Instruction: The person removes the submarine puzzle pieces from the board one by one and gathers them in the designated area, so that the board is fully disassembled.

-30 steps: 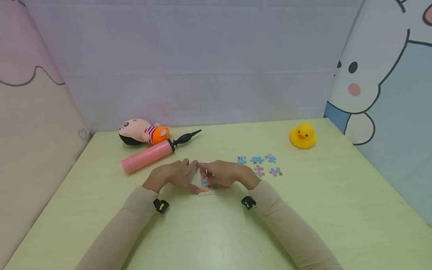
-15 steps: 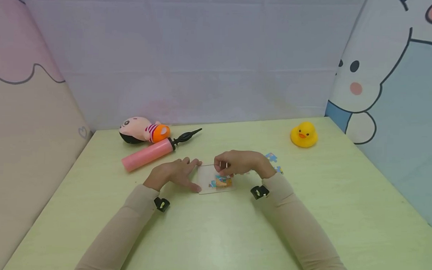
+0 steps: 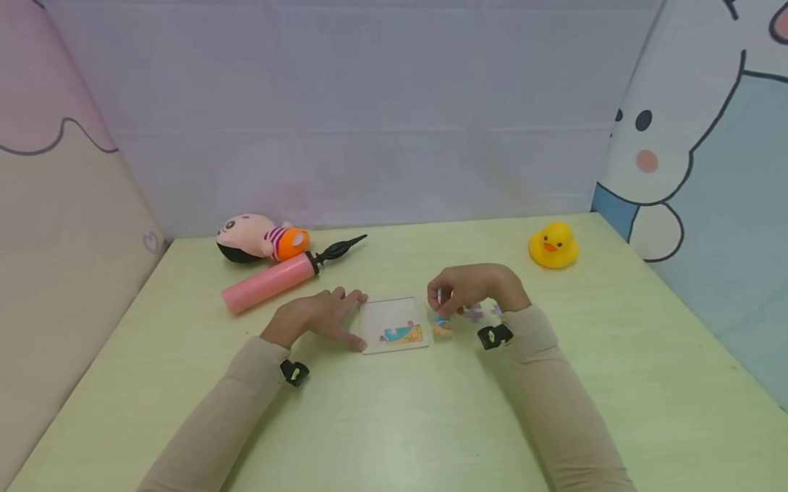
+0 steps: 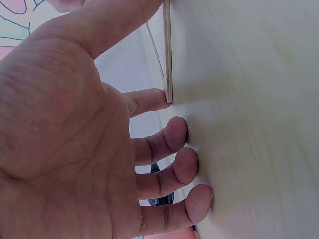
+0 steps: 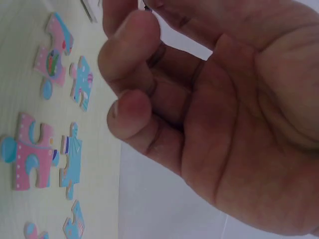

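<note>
My left hand [image 3: 323,316] lies beside a thin square puzzle tray [image 3: 378,319]. Its thumb and index finger touch the tray's two left corners; the left wrist view shows the index fingertip against the tray edge [image 4: 169,64]. A blue and orange picture part [image 3: 404,334] sits at the tray's bottom right. Just right of the tray, my right hand [image 3: 474,286] appears to pinch a blue and orange puzzle piece [image 3: 441,327] below its fingertips. In the right wrist view the curled fingers [image 5: 130,112] show, but the pinched piece is out of sight.
Several loose puzzle pieces, among them a pink one [image 5: 35,154] and a blue one [image 5: 73,157], lie on the table [image 3: 387,434]. Behind stand a doll [image 3: 260,239], a pink hand pump [image 3: 272,284] and a yellow rubber duck [image 3: 553,246].
My right hand has moved right, off the tray, and a blue and orange puzzle piece appears to travel with it. The tray is uncovered. My left hand has stayed in place.
</note>
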Action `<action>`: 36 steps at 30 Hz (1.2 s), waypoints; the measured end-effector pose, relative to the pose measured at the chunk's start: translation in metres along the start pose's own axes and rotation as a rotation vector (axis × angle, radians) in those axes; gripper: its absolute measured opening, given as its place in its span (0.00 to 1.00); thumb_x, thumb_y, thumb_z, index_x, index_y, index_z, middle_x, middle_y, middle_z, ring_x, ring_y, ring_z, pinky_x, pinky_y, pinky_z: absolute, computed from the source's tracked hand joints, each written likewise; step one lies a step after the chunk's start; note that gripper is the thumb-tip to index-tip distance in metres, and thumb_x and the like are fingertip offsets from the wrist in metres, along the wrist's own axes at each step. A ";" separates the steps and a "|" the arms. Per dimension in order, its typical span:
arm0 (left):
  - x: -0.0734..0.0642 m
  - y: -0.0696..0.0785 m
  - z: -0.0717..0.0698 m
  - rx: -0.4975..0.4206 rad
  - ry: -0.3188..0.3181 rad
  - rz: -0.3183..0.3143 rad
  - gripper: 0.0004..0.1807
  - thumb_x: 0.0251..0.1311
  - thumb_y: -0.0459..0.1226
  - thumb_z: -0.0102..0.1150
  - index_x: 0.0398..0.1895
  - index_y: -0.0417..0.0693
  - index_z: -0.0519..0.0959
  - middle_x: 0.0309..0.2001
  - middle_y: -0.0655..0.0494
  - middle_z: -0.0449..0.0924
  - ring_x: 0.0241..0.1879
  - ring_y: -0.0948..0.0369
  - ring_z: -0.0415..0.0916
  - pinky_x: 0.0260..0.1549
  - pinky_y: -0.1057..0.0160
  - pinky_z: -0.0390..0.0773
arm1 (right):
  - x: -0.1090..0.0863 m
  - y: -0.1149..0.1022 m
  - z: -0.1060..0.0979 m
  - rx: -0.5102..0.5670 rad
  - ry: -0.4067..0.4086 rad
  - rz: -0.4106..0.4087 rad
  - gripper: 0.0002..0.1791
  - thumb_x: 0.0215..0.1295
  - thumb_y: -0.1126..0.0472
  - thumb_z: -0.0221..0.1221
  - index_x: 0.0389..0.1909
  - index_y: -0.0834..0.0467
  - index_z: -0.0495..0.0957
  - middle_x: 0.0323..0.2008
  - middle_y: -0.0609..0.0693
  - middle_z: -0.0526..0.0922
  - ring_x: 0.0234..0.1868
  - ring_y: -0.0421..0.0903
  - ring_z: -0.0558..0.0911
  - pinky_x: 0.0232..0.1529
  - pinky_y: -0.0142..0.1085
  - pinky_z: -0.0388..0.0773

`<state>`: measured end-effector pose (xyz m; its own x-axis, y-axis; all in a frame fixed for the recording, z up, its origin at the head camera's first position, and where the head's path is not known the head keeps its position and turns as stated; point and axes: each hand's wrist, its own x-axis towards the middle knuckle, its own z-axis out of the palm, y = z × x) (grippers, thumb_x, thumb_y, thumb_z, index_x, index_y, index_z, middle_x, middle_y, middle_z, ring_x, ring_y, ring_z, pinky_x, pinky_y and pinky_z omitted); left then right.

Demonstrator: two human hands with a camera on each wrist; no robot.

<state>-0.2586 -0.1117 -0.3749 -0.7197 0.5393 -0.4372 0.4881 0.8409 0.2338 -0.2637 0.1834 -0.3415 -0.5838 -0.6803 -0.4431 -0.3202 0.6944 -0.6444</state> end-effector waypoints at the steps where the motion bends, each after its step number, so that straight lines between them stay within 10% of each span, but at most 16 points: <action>1: 0.000 -0.001 0.000 0.001 0.001 0.000 0.53 0.56 0.62 0.65 0.78 0.51 0.53 0.70 0.35 0.60 0.64 0.38 0.64 0.59 0.35 0.67 | -0.001 0.001 0.000 0.011 -0.005 0.017 0.04 0.69 0.70 0.59 0.36 0.61 0.74 0.23 0.48 0.71 0.21 0.45 0.67 0.23 0.31 0.64; 36: 0.003 -0.003 0.002 0.002 0.006 -0.006 0.52 0.55 0.63 0.65 0.77 0.52 0.54 0.69 0.37 0.61 0.62 0.41 0.66 0.58 0.36 0.69 | 0.004 0.015 0.001 0.021 -0.058 0.093 0.03 0.67 0.69 0.61 0.37 0.61 0.76 0.24 0.49 0.74 0.16 0.42 0.65 0.22 0.31 0.65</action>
<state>-0.2615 -0.1130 -0.3790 -0.7256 0.5344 -0.4336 0.4844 0.8441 0.2297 -0.2697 0.1904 -0.3535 -0.5664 -0.6256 -0.5365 -0.2505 0.7508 -0.6111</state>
